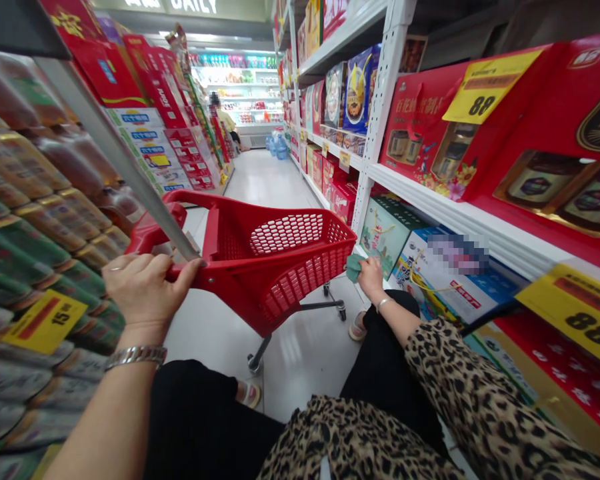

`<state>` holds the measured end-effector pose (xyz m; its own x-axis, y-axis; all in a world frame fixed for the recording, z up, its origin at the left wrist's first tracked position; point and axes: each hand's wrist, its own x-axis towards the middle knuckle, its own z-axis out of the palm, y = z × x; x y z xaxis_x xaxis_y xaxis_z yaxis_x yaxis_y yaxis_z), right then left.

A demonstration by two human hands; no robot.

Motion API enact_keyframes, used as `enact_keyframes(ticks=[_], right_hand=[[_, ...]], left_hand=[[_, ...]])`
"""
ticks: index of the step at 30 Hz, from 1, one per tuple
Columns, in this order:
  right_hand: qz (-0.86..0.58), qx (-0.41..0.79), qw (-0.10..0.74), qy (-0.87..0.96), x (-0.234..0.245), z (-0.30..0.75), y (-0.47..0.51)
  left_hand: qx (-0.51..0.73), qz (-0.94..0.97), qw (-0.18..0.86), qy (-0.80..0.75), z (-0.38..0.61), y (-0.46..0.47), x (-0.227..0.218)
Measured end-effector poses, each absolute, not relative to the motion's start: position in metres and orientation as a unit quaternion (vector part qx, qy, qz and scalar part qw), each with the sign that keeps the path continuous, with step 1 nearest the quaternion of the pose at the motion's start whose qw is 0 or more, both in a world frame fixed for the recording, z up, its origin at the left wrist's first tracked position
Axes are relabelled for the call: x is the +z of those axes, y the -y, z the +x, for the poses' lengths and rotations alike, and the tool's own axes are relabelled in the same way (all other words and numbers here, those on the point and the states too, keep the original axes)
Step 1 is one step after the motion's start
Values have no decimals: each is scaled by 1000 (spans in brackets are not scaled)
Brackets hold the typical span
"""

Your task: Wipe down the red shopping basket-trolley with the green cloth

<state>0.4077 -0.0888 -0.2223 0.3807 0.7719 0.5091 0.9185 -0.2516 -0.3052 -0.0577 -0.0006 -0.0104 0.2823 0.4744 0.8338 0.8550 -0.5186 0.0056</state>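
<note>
A red plastic shopping cart (280, 260) with slotted sides stands on wheels in front of my legs. My left hand (145, 287) is wrapped around the cart's red handle at its near left corner. A metal watch sits on that wrist. My right hand (371, 277) pinches a small folded green cloth (354, 268) just beside the cart's right end. Whether the cloth touches the cart I cannot tell. The cart's floor is partly hidden behind its near side wall.
White shelves (430, 200) with red gift boxes (425, 127) line the right side close by. Stacked drink packs (45, 220) rise on the left, with a slanting grey pole (115, 153) in front. Down the aisle are a person (225, 120) and water bottles (278, 143).
</note>
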Motion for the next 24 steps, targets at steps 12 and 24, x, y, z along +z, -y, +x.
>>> enact_keyframes(ticks=[12,24], right_hand=[[-789,-55,213,573,-242,322,88],[-497,-1,196,846,-278,162,109]], left_hand=[[-404,-760,217,461,-53,5,-10],[-386,-750,214,492,-50,11,-12]])
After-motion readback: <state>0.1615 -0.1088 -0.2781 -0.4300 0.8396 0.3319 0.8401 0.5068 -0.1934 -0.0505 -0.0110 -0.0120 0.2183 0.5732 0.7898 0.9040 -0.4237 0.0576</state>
